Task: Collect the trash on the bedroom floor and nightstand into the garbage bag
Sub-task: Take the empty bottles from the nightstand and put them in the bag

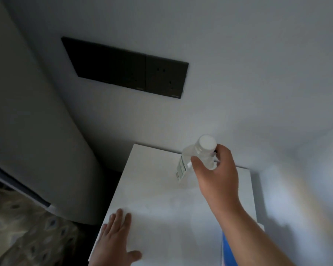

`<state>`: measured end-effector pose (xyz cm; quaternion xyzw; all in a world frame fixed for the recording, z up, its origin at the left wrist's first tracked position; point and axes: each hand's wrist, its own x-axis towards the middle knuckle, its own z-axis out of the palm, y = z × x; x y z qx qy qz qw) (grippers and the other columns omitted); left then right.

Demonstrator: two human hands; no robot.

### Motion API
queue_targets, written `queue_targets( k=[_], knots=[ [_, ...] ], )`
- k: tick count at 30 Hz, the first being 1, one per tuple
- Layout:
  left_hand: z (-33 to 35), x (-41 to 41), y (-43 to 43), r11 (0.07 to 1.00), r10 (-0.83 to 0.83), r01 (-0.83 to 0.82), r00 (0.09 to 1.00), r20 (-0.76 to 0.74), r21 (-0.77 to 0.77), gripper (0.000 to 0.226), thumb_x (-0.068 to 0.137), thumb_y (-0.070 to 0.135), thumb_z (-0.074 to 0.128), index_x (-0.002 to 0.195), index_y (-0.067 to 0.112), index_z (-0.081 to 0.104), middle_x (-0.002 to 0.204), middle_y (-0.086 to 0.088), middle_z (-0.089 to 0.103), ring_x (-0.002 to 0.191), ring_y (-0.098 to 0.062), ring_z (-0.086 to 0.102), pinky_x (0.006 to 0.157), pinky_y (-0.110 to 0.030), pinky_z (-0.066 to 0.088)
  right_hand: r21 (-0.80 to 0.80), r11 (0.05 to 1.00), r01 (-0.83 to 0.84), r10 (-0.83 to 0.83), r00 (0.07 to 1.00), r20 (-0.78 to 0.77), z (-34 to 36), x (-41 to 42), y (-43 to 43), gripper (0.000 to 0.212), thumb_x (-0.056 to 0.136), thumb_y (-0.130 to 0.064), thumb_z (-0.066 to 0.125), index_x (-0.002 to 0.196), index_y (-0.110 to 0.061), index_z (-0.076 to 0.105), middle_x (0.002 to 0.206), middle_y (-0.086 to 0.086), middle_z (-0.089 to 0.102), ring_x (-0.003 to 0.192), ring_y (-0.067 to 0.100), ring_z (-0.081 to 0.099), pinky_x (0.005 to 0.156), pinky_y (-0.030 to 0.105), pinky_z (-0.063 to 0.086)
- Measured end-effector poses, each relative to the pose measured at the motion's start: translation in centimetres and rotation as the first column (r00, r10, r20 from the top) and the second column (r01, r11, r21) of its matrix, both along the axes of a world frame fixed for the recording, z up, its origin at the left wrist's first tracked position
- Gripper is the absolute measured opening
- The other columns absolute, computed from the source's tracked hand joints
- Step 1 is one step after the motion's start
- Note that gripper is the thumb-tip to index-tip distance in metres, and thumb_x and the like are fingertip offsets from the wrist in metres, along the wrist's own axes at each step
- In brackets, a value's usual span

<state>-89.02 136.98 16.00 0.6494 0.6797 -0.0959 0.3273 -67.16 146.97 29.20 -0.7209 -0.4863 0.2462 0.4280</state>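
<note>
The right hand (217, 169) grips a clear plastic bottle (198, 156) near its white cap, at the back of the white nightstand (161, 208). The left hand (113, 240) rests flat, empty. Pickup appears underway; next it needs carrying to the garbage bag, not clearly visible.

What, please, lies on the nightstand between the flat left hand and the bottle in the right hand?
Nothing: in the head view the nightstand top is bare between the left hand and the bottle gripped by the right hand.

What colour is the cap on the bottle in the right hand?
White, on a clear bottle; the cap shows plainly in the head view.
</note>
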Motion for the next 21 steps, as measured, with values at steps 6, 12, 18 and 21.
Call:
queue_targets(
  k=[6,12,18,21],
  knots=[
    [-0.3,0.3,-0.3,0.999,0.030,-0.030,1.000,0.005,0.022,0.115,0.075,0.059,0.062,0.149,0.015,-0.013,0.155,-0.004,-0.027,0.146,-0.021,-0.015,0.118,-0.033,-0.002,-0.060,0.997,-0.054,0.053,0.998,-0.019,-0.6,0.9,0.6,0.034,0.075,-0.024,0.072,0.102,-0.029,0.051,0.091,-0.020,0.058,0.092,0.010,0.058,0.066,0.014,0.039],
    [0.1,-0.3,-0.6,0.997,-0.014,0.009,0.998,0.069,0.073,0.105,0.080,0.054,0.060,0.150,0.020,-0.010,0.147,0.007,-0.030,0.145,-0.018,-0.018,0.116,-0.030,-0.007,0.059,0.978,-0.199,0.203,0.977,-0.069,2.0,0.2,-3.3,0.035,0.067,-0.034,0.077,0.096,-0.035,0.056,0.093,-0.017,0.068,0.093,0.002,0.065,0.079,0.022,0.051],
    [2.3,-5.5,-3.6,0.927,0.243,-0.318,0.913,0.326,0.200,0.024,0.090,0.022,0.049,0.109,0.026,0.064,0.115,0.010,0.064,0.111,-0.014,0.059,0.095,-0.027,0.045,0.035,0.879,-0.476,0.475,0.869,-0.140,3.6,-5.8,-12.1,0.046,0.064,-0.019,0.075,0.102,-0.039,0.059,0.093,-0.012,0.073,0.084,0.006,0.071,0.075,0.023,0.056],
    [1.8,-10.5,-9.9,0.827,0.436,-0.510,0.847,0.305,0.235,0.022,0.087,0.014,0.058,0.092,0.031,0.072,0.093,0.014,0.068,0.093,-0.011,0.064,0.077,-0.015,0.042,-0.097,0.818,-0.566,0.564,0.824,-0.052,0.9,-10.2,-16.0,0.055,0.055,-0.024,0.073,0.101,-0.049,0.057,0.085,-0.027,0.069,0.077,-0.009,0.067,0.068,0.008,0.051]
  ],
)
